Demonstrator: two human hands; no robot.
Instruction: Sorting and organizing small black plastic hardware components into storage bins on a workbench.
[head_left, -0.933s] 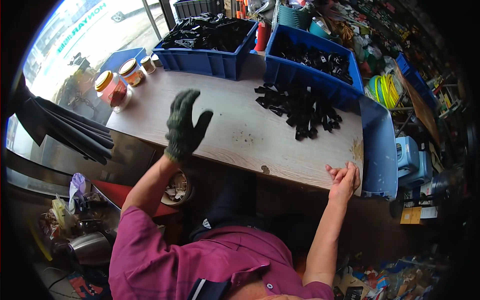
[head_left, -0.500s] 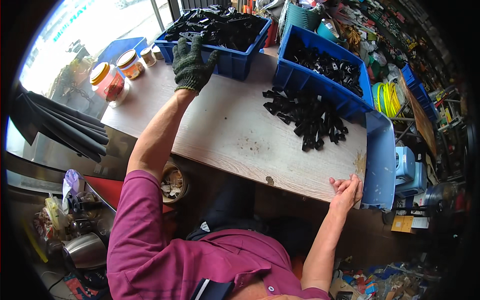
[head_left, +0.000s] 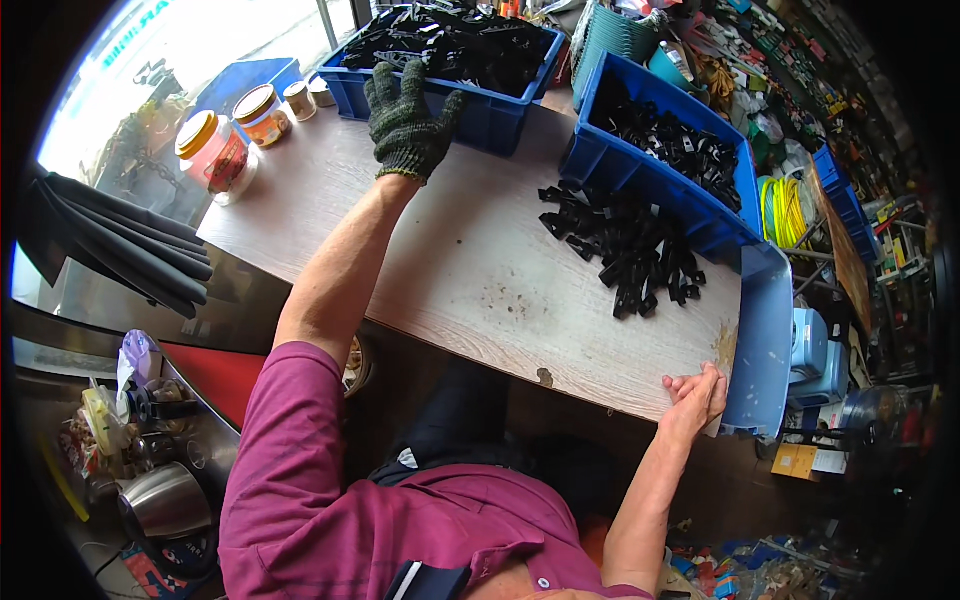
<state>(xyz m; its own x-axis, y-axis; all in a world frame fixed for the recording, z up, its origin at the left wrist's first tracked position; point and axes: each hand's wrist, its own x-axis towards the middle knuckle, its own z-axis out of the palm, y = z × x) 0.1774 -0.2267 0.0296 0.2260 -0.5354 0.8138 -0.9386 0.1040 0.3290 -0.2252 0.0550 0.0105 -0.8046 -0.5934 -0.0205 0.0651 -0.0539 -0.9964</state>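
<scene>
My left hand (head_left: 412, 125) wears a dark green knit glove and reaches to the far side of the table. Its fingers are spread over the near wall of a blue bin (head_left: 470, 112) heaped with black plastic parts (head_left: 450, 45). I see nothing held in the glove. My bare right hand (head_left: 694, 396) rests at the table's near right corner, fingers loosely bent and nothing in them. A loose pile of small black plastic pieces (head_left: 640, 250) lies on the table, beside a second blue bin (head_left: 665, 190) holding similar black pieces (head_left: 680, 140).
Lidded jars (head_left: 212, 152) and small tubs (head_left: 262, 115) line the far left of the pale wooden table (head_left: 500, 270). A light blue plastic container (head_left: 760, 340) adjoins its right edge. A steel kettle (head_left: 168, 500) sits at lower left. Yellow hose (head_left: 785, 212) and clutter fill the right.
The view has shifted slightly, and my left hand appears a little farther right, still against the bin's near wall. My right hand stays at the table corner.
</scene>
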